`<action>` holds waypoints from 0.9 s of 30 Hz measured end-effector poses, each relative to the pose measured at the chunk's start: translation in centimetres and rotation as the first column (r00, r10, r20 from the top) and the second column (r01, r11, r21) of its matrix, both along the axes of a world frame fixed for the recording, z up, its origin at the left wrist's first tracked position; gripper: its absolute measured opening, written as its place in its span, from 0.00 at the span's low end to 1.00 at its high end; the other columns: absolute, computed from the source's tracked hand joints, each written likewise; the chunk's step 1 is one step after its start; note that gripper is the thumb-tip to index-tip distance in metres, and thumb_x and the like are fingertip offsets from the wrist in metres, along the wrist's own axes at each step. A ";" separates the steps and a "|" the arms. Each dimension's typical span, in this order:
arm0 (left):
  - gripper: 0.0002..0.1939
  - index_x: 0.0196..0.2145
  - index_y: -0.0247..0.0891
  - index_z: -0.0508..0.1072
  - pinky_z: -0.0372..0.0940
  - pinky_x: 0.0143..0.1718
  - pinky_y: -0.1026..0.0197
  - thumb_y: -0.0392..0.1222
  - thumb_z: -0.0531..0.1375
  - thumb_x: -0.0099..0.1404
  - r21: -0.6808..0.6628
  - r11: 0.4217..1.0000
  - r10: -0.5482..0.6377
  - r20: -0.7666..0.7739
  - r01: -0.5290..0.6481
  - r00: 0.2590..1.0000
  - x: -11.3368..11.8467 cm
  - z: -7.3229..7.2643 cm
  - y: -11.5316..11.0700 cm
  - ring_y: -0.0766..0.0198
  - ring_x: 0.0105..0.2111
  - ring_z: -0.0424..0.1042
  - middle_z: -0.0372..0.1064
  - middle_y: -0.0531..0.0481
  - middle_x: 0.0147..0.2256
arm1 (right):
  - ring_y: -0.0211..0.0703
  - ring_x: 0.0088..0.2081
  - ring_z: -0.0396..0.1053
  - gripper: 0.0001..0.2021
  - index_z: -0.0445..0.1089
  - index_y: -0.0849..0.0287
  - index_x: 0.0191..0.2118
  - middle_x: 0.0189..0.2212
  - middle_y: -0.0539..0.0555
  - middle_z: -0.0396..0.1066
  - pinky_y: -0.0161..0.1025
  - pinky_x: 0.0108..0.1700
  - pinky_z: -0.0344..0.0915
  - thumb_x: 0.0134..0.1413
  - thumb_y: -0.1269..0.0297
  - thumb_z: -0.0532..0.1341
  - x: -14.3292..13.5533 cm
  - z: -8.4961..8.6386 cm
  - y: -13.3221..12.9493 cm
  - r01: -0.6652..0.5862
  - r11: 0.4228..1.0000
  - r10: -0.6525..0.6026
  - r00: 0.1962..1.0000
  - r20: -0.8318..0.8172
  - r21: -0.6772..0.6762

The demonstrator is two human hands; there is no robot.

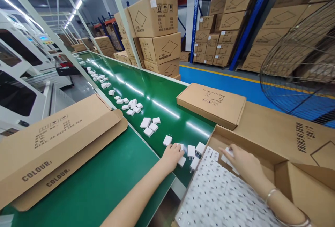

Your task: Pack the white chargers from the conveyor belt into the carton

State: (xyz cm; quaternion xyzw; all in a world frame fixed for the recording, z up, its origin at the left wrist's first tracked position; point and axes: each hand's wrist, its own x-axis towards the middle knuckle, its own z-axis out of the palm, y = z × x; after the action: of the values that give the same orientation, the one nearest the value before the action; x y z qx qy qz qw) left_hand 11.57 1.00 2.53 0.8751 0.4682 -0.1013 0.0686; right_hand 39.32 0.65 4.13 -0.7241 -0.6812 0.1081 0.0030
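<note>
My left hand (172, 156) is over the green conveyor belt (167, 105), its fingers curled on a white plug charger (181, 146). Close by on the belt lie more white chargers, one of them (191, 150) with its prongs showing. At the right, my right hand (243, 160) is inside an open cardboard box (222, 134), fingers closed around a white charger (227, 153); whether it grips more than one I cannot tell. Below that hand, tightly packed rows of white chargers (217, 192) fill much of the box.
Flattened-looking cartons (60, 133) lie on the green side table (104, 181) at left. A closed carton (211, 101) rests beyond the open box. More chargers (132, 105) trail up the belt. A wire fan guard (300, 56) stands at right, near stacked cartons (159, 45).
</note>
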 end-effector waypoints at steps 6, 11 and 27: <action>0.14 0.40 0.31 0.65 0.55 0.39 0.55 0.29 0.55 0.53 0.113 0.985 0.132 -0.028 -0.128 0.991 1.4 1.2 1.1 0.53 0.43 0.59 0.62 0.39 0.40 | 0.53 0.44 0.67 0.25 0.66 0.54 0.37 0.40 0.56 0.71 0.47 0.43 0.62 0.57 0.45 0.39 -0.7 -0.6 -1.1 -0.187 0.973 0.112 0.896 -0.430 -0.138; 0.13 0.37 0.30 0.67 0.56 0.36 0.57 0.26 0.55 0.52 0.053 0.985 0.164 -0.019 -0.163 0.986 3.8 0.0 2.3 0.54 0.41 0.61 0.65 0.39 0.38 | 0.50 0.56 0.54 0.31 0.66 0.59 0.48 0.54 0.58 0.60 0.47 0.58 0.48 0.55 0.42 0.38 1.3 -1.2 -1.3 -0.132 0.946 -0.083 0.784 -0.615 -0.295; 0.11 0.38 0.40 0.67 0.60 0.42 0.59 0.36 0.56 0.55 0.446 0.887 -0.363 0.834 -0.119 0.415 6.7 5.3 -6.4 0.64 0.35 0.68 0.73 0.52 0.32 | 0.41 0.30 0.67 0.14 0.72 0.57 0.29 0.25 0.50 0.69 0.34 0.32 0.65 0.43 0.50 0.62 -8.7 3.0 -5.4 -0.249 0.835 -0.549 -0.354 -0.757 -0.490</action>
State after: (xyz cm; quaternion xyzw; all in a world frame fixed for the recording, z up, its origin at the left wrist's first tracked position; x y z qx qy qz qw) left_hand 18.30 -5.43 7.86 0.8142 0.2998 0.4867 0.1014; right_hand 30.58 -4.72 7.10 -0.3839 -0.2138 0.8091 0.3902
